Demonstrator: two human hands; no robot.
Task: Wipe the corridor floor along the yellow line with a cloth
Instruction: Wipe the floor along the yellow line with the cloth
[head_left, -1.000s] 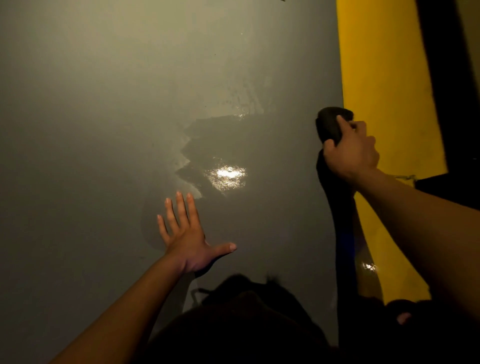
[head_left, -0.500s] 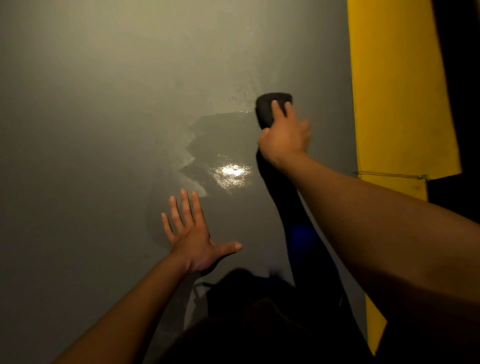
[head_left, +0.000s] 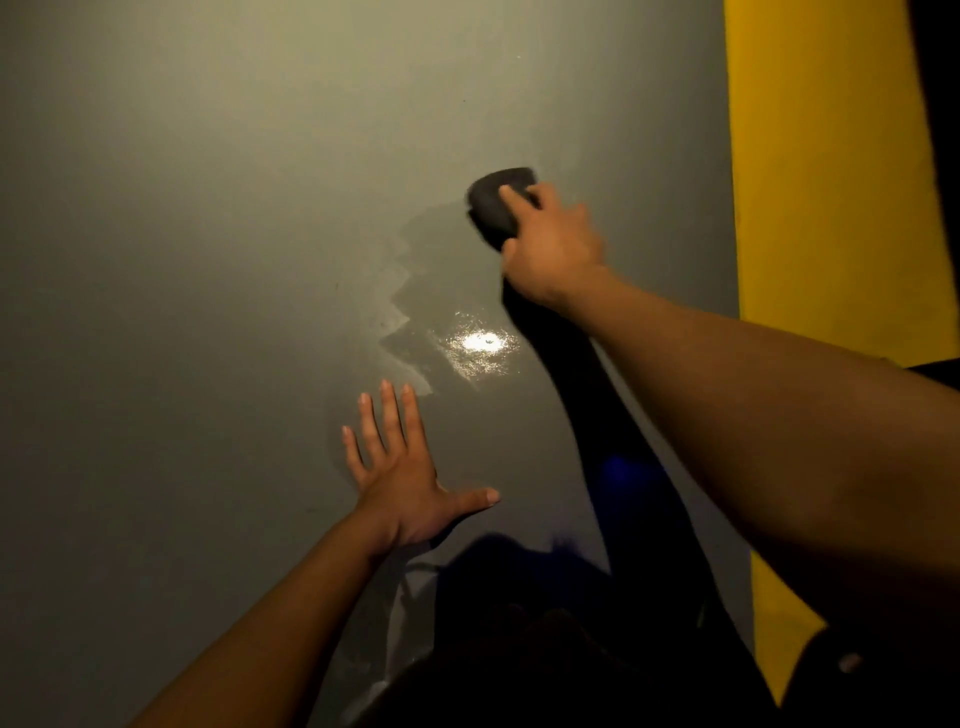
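Note:
A dark wadded cloth (head_left: 497, 205) is pressed on the grey corridor floor (head_left: 208, 260), and my right hand (head_left: 553, 249) is shut on it from behind. The cloth sits at the upper edge of a wet, darker patch (head_left: 457, 312) with a jagged left border and a bright light reflection. The broad yellow line (head_left: 821, 171) runs up the right side, well right of the cloth. My left hand (head_left: 400, 473) lies flat on the floor with fingers spread, holding nothing, below the wet patch.
A black strip (head_left: 940, 156) borders the yellow line at the far right. My dark shadow and clothing (head_left: 545, 634) fill the bottom centre and bottom right. Dry grey floor extends to the left and top.
My right hand has swept the cloth leftward from the edge of the yellow line onto the grey floor, above the wet patch. My left hand has stayed flat in place.

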